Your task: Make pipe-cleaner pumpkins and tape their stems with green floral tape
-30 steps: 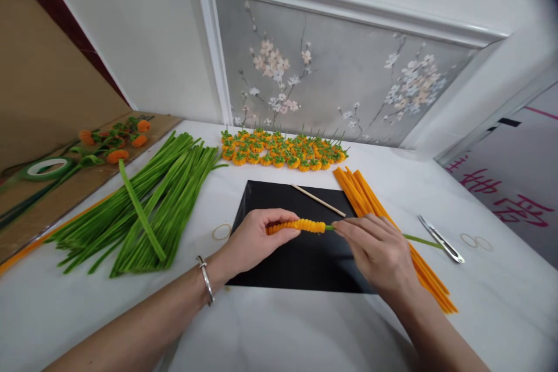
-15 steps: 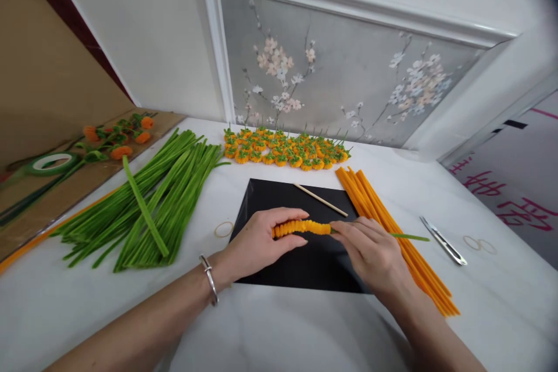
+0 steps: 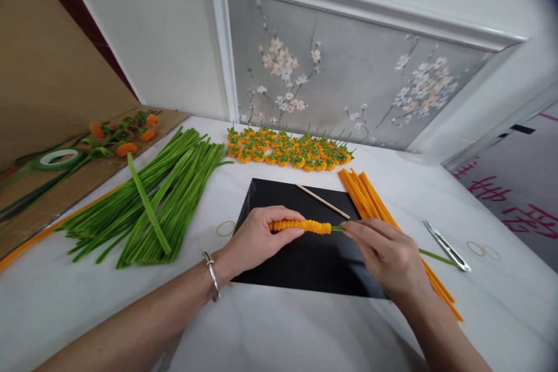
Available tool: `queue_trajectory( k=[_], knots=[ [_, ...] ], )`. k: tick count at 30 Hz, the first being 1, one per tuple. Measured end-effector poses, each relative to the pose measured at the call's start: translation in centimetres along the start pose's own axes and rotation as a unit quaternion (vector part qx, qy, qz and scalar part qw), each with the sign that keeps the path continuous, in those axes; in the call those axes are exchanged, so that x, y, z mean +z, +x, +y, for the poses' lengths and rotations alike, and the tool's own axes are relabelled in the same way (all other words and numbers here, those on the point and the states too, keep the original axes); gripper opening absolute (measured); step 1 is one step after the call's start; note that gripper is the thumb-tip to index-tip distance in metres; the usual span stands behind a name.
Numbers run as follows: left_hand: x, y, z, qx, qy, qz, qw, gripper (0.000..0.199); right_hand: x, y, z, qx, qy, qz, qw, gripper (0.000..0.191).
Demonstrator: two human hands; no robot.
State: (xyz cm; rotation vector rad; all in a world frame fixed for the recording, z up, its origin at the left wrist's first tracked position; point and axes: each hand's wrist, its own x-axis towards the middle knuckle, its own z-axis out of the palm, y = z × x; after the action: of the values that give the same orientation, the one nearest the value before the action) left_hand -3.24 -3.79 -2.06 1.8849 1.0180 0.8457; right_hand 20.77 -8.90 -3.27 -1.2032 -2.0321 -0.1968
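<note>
Above a black mat (image 3: 296, 267), my left hand (image 3: 264, 238) pinches the left part of an orange coiled pipe cleaner (image 3: 316, 226). A green stem (image 3: 336, 228) comes out of the coil's right end. My right hand (image 3: 386, 253) has its fingers closed on that stem, a little apart from the coil, and the stem's far end shows beyond the hand on the right. A thin wooden stick (image 3: 322, 200) lies on the mat behind my hands.
Green pipe cleaners (image 3: 152, 203) lie on the left, orange ones (image 3: 370, 197) on the right beside snips (image 3: 447, 246). Small orange pumpkins (image 3: 283, 148) line the back. Green tape (image 3: 60, 158) and orange flowers (image 3: 126, 149) rest on cardboard at far left.
My right hand has moved right along with the green stem, so more green shows between it and the coil. My left thumb and fingers have closed further round the coil.
</note>
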Motion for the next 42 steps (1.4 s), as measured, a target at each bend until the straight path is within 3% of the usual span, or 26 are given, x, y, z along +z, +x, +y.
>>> queue_trajectory(
  k=[16, 21, 25, 39, 42],
  knots=[
    [0.8, -0.2, 0.3, -0.025, -0.041, -0.055, 0.997, 0.018, 1.3, 0.0, -1.4, 0.029, 0.062, -0.028, 0.997, 0.013],
    [0.6, -0.2, 0.2, -0.015, -0.033, -0.060, 0.998, 0.018, 0.4, -0.2, -0.2, 0.054, 0.054, -0.078, 0.994, 0.028],
    [0.5, -0.2, 0.0, -0.021, -0.029, -0.044, 0.998, 0.020, -0.5, 0.0, 0.4, 0.021, 0.049, -0.065, 0.996, 0.014],
    [0.7, -0.2, 0.0, -0.029, -0.033, -0.063, 0.997, 0.018, 0.6, 0.3, -0.6, -0.034, 0.081, -0.068, 0.994, 0.020],
    [0.5, -0.1, -0.1, -0.039, -0.061, -0.060, 0.996, 0.032, 0.3, 0.3, -0.2, -0.019, 0.073, -0.052, 0.996, 0.017]
  ],
)
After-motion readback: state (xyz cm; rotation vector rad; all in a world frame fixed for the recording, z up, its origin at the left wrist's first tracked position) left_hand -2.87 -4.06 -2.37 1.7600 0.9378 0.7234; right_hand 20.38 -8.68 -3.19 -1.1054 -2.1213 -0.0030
